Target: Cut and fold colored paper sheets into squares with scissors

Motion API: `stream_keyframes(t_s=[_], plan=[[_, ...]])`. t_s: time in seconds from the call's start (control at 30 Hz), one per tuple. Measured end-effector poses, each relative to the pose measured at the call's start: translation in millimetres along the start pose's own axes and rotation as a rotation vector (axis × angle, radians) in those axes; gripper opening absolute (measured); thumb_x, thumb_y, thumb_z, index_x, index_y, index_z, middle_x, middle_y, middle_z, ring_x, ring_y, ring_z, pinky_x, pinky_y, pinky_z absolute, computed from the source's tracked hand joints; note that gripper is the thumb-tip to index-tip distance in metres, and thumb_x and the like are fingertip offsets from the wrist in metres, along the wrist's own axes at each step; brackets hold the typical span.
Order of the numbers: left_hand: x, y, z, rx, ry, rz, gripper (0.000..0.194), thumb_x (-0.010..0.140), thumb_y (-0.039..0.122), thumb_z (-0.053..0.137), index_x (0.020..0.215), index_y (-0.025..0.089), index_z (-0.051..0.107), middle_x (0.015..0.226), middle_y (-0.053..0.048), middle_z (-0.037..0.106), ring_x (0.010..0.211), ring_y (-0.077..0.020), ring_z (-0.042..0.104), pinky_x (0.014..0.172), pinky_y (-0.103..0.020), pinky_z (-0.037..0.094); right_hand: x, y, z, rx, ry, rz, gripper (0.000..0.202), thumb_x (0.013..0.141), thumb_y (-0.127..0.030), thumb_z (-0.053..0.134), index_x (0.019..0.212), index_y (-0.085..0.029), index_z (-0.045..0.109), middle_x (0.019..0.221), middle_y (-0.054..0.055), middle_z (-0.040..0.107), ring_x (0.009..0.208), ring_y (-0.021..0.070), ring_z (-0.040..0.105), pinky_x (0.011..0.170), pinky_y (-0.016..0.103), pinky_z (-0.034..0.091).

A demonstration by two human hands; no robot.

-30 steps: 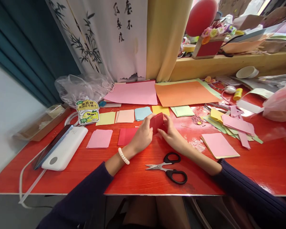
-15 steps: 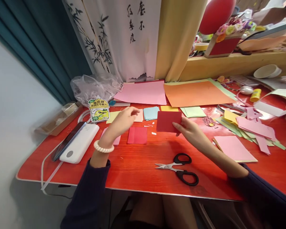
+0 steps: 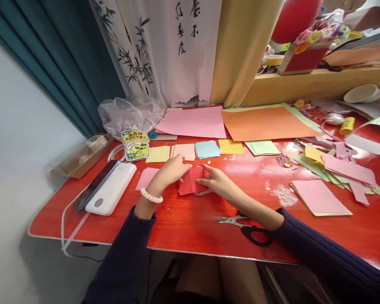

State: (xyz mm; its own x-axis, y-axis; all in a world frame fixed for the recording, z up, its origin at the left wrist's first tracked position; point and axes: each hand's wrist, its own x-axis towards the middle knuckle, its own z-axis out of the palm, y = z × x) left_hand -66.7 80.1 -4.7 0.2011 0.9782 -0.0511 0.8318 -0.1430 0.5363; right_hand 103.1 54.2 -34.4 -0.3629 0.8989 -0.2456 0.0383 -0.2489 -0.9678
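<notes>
Red paper squares (image 3: 190, 181) lie on the red table between my two hands. My left hand (image 3: 172, 171), with a pale coiled band at the wrist, has its fingers at the left upper edge of the squares. From the right, my right hand (image 3: 217, 181) grips their right edge between thumb and fingers. Pink squares (image 3: 145, 178) rest beside my left wrist. Behind my hands is a row of yellow (image 3: 158, 154), peach (image 3: 183, 152), blue (image 3: 207, 149), orange-yellow (image 3: 231, 147) and green (image 3: 262, 147) squares. Black-handled scissors (image 3: 256, 234) lie partly under my right forearm.
A white power bank (image 3: 112, 192) with a phone and cables is at the left. Large pink (image 3: 193, 121) and orange (image 3: 269, 123) sheets lie at the back. Pink squares (image 3: 319, 197), paper strips and a yellow bottle (image 3: 347, 126) are on the right.
My right hand has moved left and down, bringing the raised red square onto the one on the table. My left hand has lowered to the red squares. The view has shifted slightly.
</notes>
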Motion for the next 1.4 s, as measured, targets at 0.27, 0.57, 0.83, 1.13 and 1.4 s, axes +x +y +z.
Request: stream_keyframes(t_s=[0.27,0.57,0.83,1.13,1.4], plan=[[0.4,3.1,-7.0,0.057,-0.211,-0.043,0.033,0.074,0.050,0.054,0.064,0.018,0.055,0.066,-0.004,0.057,0.068,-0.0195,0.054,0.056,-0.029,0.035,-1.5,2.9,-0.7,0.017,0.015,-0.013,0.067,0.080,-0.014,0.057,0.142,-0.010,0.031,0.079,0.007,0.068,0.078,0.0263,0.070,0.071,0.047,0.061],[-8.8,3.6,-8.5,0.058,-0.260,-0.038,0.041,0.071,0.052,0.059,0.093,0.018,0.054,0.100,-0.009,0.058,0.094,-0.0242,0.054,0.078,-0.033,0.042,-0.4,7.6,-0.8,-0.014,-0.019,-0.050,0.061,0.083,-0.013,0.052,0.141,-0.017,0.032,0.083,0.006,0.069,0.072,0.0234,0.069,0.067,0.044,0.061],[-15.6,4.7,-3.9,0.097,-0.251,-0.053,0.050,0.070,0.051,0.062,0.101,0.015,0.047,0.110,-0.011,0.047,0.089,-0.0223,0.053,0.078,-0.033,0.044,-3.5,5.3,-1.4,-0.135,0.018,-0.081,0.064,0.081,-0.015,0.054,0.141,-0.015,0.030,0.063,-0.002,0.059,0.062,0.0218,0.066,0.060,0.040,0.059],[-14.5,9.9,-7.6,0.124,-0.244,-0.038,0.040,0.069,0.052,0.063,0.086,0.019,0.047,0.105,-0.010,0.048,0.107,-0.0302,0.043,0.089,-0.039,0.038,-4.0,4.7,1.2,-0.163,0.011,-0.084,0.058,0.084,-0.014,0.049,0.138,-0.018,0.031,0.079,0.004,0.066,0.065,0.0211,0.068,0.061,0.038,0.059],[-5.8,-0.7,-4.5,0.052,-0.277,-0.016,0.037,0.067,0.048,0.066,0.083,0.019,0.051,0.092,-0.007,0.057,0.088,-0.0241,0.054,0.073,-0.033,0.043,-5.3,1.3,-0.7,-0.344,0.045,-0.134,0.053,0.081,-0.017,0.054,0.132,-0.013,0.039,0.071,0.002,0.064,0.070,0.0226,0.064,0.070,0.040,0.053]])
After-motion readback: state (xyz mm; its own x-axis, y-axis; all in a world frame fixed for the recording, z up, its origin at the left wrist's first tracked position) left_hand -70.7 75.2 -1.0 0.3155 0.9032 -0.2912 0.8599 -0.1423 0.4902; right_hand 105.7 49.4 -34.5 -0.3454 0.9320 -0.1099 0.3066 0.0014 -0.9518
